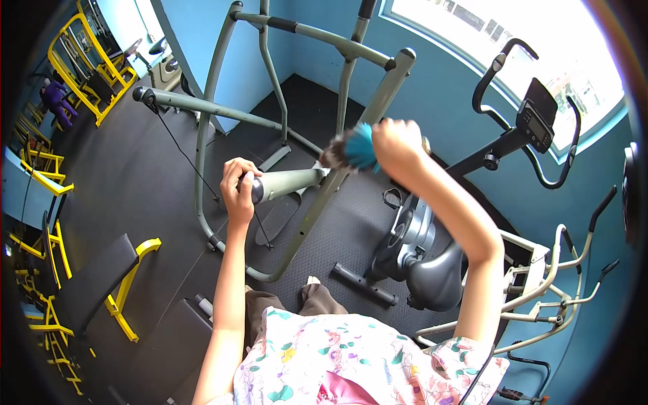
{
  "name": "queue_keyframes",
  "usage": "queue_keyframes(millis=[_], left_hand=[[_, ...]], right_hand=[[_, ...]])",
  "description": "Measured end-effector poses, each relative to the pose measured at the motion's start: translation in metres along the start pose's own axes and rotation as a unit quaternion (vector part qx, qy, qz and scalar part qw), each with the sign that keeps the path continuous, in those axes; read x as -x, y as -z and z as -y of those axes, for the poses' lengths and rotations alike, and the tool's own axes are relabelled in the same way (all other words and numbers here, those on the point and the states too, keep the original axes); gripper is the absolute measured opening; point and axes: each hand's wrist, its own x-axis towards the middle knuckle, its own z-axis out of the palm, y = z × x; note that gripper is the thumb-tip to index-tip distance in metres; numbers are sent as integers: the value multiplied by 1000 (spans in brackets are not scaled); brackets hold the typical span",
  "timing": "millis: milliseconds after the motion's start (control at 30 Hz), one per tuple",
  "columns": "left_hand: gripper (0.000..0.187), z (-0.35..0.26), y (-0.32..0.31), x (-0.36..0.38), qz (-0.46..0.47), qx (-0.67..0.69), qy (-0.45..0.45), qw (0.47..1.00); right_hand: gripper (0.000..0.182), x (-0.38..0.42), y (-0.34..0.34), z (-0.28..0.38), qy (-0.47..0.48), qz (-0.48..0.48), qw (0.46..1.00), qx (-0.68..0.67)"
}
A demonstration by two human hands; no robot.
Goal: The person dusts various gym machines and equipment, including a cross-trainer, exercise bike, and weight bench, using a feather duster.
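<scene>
My right hand (399, 143) is closed around the grip end of a duster, raised over the frame of a grey-green exercise machine (305, 226). The duster's head (347, 150) is blue near my fist and brown-grey at the tip, blurred by motion. Its tip is close to the upright post; whether it touches cannot be made out. My left hand (237, 190) curls over the black end cap of the machine's short padded bar (290, 183). Dark cords hang from the machine's arm (196, 102), left of that bar.
An exercise bike (435, 273) stands close on my right, its console (537, 118) by the window. White-framed equipment (533, 283) is behind it. On the left are a black bench (101, 280) with yellow legs and yellow machines (88, 61). A person in purple (57, 101) is farther back.
</scene>
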Motion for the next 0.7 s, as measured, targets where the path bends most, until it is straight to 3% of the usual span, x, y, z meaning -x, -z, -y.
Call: queue_keyframes(millis=[33,67,100,167,267,300,333,400,433,467,500,567,700], left_hand=[[18,1,-3,-4,2,0,-3,1000],[17,0,-6,-7,3,1,-2,1000],[17,-6,-2,10,-2,20,17,1000],[17,-3,3,3,-5,13,0,1000],[16,0,12,1,3,-2,1,1000],[16,2,12,1,5,-7,1,1000],[15,0,14,0,12,-1,1,1000],[13,5,17,-2,29,2,-23,999],[12,8,20,-4,41,-2,-39,998],[11,12,23,-5,57,1,-64,996],[10,17,27,-7,79,-9,-91,993],[10,19,37,-16,125,7,-119,985],[9,30,48,-33,182,44,-218,958]], right_hand=[[20,-2,2,0,-4,-5,1000,-2],[41,-21,19,-2,-48,15,997,50],[40,-24,39,4,-57,40,990,120],[38,-43,88,9,-162,104,976,99],[28,-51,96,27,-131,82,971,184],[34,-45,93,46,-112,105,962,225],[35,-54,69,63,-175,17,967,185],[28,-88,12,88,-145,179,956,182],[29,-76,10,99,-129,154,973,117],[31,-87,-5,111,-124,227,959,119],[30,-72,5,122,-55,229,963,131],[28,-75,9,138,-75,245,963,82],[29,-107,46,128,-243,217,944,53]])
